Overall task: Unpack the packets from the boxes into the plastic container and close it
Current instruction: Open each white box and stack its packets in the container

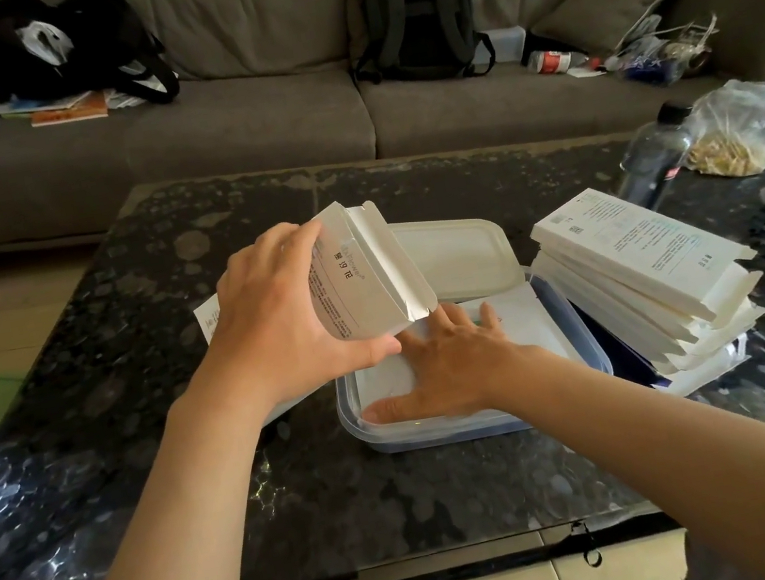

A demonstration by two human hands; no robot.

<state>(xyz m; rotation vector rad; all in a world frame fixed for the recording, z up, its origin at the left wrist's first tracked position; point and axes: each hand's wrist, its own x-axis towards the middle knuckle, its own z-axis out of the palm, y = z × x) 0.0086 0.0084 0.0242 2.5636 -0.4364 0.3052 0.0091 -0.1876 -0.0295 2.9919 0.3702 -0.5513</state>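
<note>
Both forearms cross the near edge of the dark patterned table [410,515]. Just beyond, at the table's middle, stands the plastic container [446,432], clear-walled with a blue rim, uncovered, holding flat white packets [523,316]. The right hand [455,369] lies on them, fingers straight and spread, pressing down. The left hand [274,324] is clamped round a white printed box [369,282], thumb below, fingers over the top. The box hangs above the container's far-left corner. Its long axis tilts, with the opened flap end lowest and pointing toward the right hand, which is the nearer one to whatever slides out. Whether packets remain inside cannot be told. Behind lies the translucent lid [455,251], off. Toward the right edge leans a stack of boxes [642,264]. At the far-right corner are a dark bottle [658,154] and a clear bag [735,130]. Beyond, a grey sofa [239,126] carries a backpack [418,12].
</note>
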